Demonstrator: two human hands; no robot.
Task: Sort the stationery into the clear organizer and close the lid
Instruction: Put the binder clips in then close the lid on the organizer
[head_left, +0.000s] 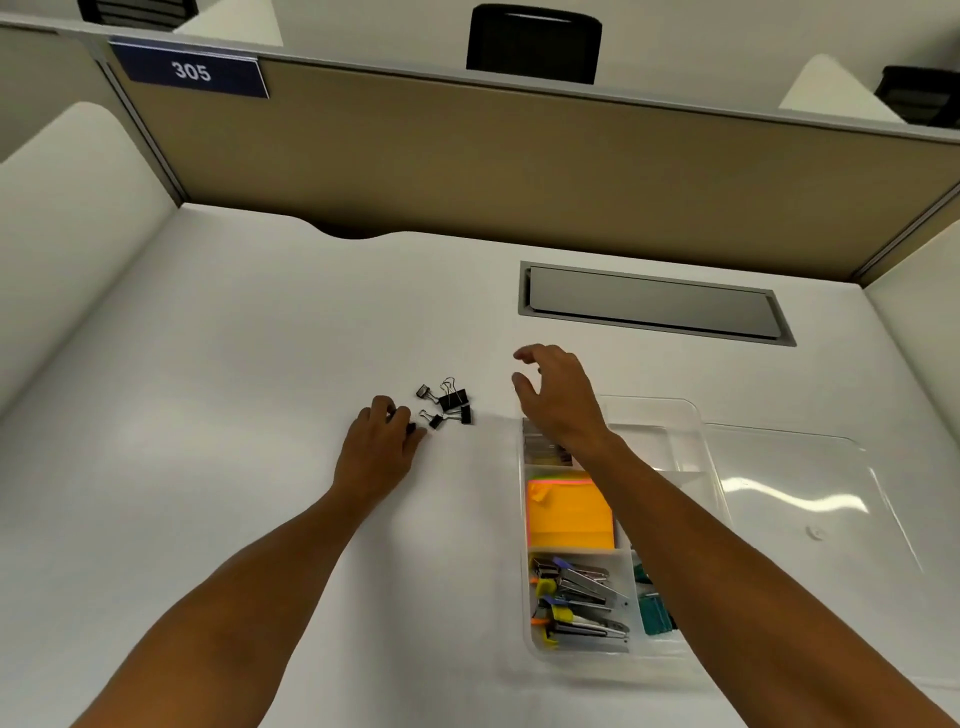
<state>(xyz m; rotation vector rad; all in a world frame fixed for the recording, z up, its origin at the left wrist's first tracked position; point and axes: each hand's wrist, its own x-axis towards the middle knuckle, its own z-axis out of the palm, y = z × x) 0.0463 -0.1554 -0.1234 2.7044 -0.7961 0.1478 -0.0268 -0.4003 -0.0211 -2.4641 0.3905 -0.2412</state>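
- White cubicle worktop (218, 395), tan partition along its far edge, grey cable hatch (654, 304) set in towards the far right corner.
- Loose black binder clips (448, 402) near the middle of the worktop, clustered, wire handles pointing various ways (no single long axis to line up on).
- Left hand (382, 441) just left of the cluster, fingers (397, 415) curled at its near-left edge, apparently pinching one clip; mostly hidden, so hard to confirm.
- Right hand (558, 400) raised just right of the clips, fingers spread wide, holding nothing.
- Clear organizer (691, 457) towards the near right edge, lid (810, 493) swung open to its right.
- Inside: orange sticky notes (569, 512), staplers (582, 603) in the nearest compartment, teal items half hidden by the right forearm.
- Probably clips next: left hand closer, organizer lying right of them.
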